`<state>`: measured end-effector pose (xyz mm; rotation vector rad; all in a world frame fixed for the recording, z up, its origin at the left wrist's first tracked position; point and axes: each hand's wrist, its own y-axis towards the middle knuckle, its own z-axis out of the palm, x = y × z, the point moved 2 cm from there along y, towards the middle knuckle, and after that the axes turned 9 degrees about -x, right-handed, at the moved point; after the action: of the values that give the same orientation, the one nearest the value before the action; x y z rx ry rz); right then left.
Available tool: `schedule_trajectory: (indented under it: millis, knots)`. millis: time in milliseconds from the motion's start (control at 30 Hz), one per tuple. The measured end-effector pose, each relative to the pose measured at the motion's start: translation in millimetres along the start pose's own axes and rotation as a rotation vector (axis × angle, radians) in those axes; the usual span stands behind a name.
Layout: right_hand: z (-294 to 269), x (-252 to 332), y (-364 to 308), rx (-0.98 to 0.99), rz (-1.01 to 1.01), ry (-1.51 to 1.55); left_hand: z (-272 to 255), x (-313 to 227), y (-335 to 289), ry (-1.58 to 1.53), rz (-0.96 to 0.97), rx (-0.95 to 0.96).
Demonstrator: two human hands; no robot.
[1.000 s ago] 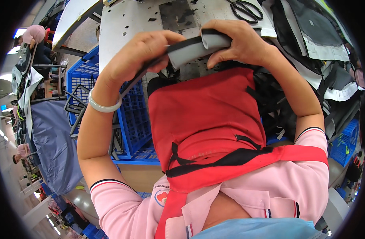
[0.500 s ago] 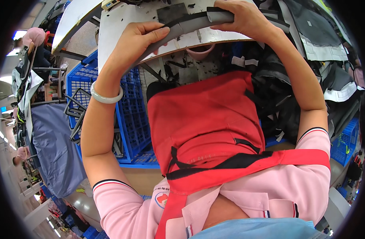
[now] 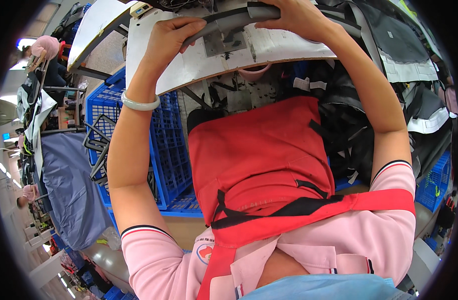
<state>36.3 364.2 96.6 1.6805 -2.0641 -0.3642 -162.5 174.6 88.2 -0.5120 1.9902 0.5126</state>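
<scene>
A curved grey and black strip [image 3: 230, 22], like padded fabric or a soft handle, spans between my two hands above the white table. My left hand [image 3: 170, 41], with a pale bangle on its wrist, pinches the strip's left end between thumb and fingers. On the other side my right hand [image 3: 298, 21] is closed around its right part, where a lighter grey flap [image 3: 263, 13] folds over it. Some of the right fingers are hidden behind the strip. Below it, a dark square plate [image 3: 225, 44] lies on the table top.
The white table [image 3: 161, 70] has black scraps on it. Left of my red apron [image 3: 259, 145] stands a blue crate [image 3: 171, 145] near black frames [image 3: 100, 145]. Dark fabric pieces [image 3: 394, 37] are piled at the right. A person in pink [image 3: 45, 47] sits at far left.
Both hands have moved away from me and slightly left, carrying the strip farther over the table. The left end of the strip no longer hangs below my left hand in view.
</scene>
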Motion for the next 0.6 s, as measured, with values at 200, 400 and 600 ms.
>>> schedule_trajectory:
  millis: [200,400,600]
  knots:
    - [-8.9,5.7,12.4,0.094,0.089,-0.041,-2.6,4.8,10.7,-0.003,0.019,0.013]
    - [-21.4,0.7,15.5,-0.07,0.34,0.079,-16.4,25.9,24.3,-0.117,0.035,-0.157]
    - [46.7,158.3,-58.1,0.063,-0.438,-0.221,41.1,-2.0,-24.9,0.368,0.512,0.259]
